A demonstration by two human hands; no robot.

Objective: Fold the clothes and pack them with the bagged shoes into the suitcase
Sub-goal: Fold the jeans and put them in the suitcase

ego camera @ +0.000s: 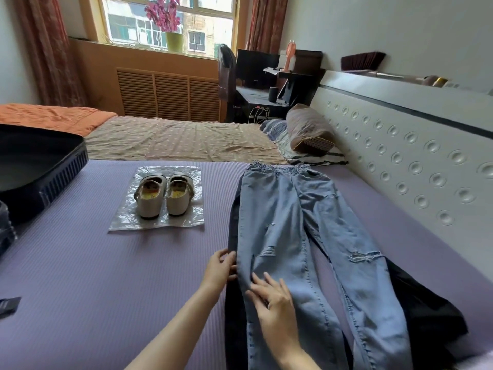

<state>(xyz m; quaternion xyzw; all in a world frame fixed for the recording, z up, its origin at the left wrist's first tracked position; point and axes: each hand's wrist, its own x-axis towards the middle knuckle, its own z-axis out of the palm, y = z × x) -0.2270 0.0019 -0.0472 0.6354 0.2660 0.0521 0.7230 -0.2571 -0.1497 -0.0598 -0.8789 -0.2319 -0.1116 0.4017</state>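
1. The right hand (272, 300) lies flat on the jeans (280, 209), fingers straight and spread, palm pressing on the lower part of the leg nearer the shoes.
2. The left hand (218, 269) is at the outer edge of that same leg, fingertips touching the denim. It may be pinching the hem line or only resting on it; the view does not settle this.
3. The jeans are light blue with ripped knees and lie spread full length, waistband at the far end and legs slightly apart.
4. Under them is a dark garment (429, 316), showing along both sides.
5. All of this rests on a purple mat (106, 276) over the bed.
6. Further left, a pair of white shoes (162, 196) stands side by side on top of a flat clear bag (157, 224), not inside it.
7. At the far left, the suitcase (53, 166) lies open on the mat, well apart from the jeans.
8. A padded headboard (400, 156) runs along the right, with a pillow (309, 129) leaning against it beyond the waistband.
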